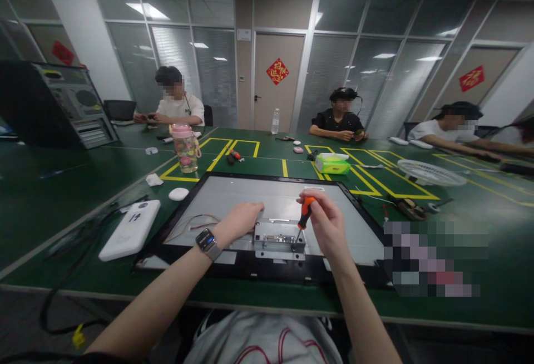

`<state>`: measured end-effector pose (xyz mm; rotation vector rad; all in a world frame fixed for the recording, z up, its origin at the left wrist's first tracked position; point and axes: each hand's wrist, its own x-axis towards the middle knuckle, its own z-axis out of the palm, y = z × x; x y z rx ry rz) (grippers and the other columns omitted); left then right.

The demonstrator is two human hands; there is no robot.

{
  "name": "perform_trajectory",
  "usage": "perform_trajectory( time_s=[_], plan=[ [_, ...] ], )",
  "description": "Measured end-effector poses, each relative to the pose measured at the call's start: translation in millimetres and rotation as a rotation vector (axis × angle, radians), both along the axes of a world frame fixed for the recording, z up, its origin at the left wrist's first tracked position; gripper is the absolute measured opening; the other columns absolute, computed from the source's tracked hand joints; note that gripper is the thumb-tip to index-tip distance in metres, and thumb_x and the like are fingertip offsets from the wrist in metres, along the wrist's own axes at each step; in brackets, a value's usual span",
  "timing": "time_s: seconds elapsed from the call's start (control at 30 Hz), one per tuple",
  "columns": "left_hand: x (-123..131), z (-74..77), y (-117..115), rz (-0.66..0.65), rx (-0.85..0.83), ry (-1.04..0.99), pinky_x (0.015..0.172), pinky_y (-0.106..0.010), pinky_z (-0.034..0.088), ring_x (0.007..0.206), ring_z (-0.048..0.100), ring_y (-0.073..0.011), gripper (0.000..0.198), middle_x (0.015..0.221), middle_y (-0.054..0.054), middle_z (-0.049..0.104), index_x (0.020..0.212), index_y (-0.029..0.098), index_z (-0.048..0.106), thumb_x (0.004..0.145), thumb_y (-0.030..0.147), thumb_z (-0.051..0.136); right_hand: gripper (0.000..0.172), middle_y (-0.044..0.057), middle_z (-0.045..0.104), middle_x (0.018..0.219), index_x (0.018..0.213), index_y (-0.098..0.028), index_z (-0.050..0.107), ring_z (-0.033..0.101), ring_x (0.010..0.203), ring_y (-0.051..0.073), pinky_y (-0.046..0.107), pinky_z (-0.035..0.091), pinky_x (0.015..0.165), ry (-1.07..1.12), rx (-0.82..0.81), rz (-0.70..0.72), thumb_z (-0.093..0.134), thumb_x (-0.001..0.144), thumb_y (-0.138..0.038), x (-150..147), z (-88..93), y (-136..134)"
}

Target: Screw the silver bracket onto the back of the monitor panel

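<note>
My right hand grips an orange and black screwdriver from above, its fingers closed round the handle. The shaft points down at the right end of a metal bracket that carries a row of connector ports; I cannot make out a screw under the tip. On the bracket's left side rests my left hand, curled against its edge, with most fingertips hidden. Beneath both lies a flat display panel with a grey back and black frame. Thin wires run over the panel, left of the bracket.
Left of the panel lie a white power bank, black cables and a white round object. Beyond stand a pink-lidded bottle and a green tissue pack. A computer case stands far left. Several people sit across the table.
</note>
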<state>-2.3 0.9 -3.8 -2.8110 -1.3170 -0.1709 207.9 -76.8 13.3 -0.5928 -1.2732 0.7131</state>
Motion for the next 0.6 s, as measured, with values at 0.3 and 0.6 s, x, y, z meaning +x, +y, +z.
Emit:
perform_trajectory(
  time_s=[0.3,0.6],
  plan=[
    [0.1,0.2,-0.9,0.0,0.008,0.004,0.07,-0.032,0.046,0.088,0.069,-0.0265,0.023,0.092,-0.011,0.071,0.111,0.018,0.054,0.095,0.013,0.038,0.026,0.005,0.069,0.095,0.116,-0.027,0.068,0.064,0.084,0.018,0.037,0.049,0.086,-0.059,-0.012,-0.092,0.054,0.096,-0.034,-3.2,4.8,-1.4],
    [-1.0,-1.1,-0.3,0.002,0.021,0.003,0.069,-0.032,0.047,0.087,0.069,-0.0268,0.026,0.09,-0.011,0.071,0.109,0.019,0.055,0.095,0.011,0.034,0.023,0.005,0.064,0.101,0.108,-0.026,0.072,0.062,0.087,0.018,0.035,0.049,0.083,-0.082,0.026,-0.207,0.056,0.093,-0.033,-2.3,3.9,-1.1]
  ],
)
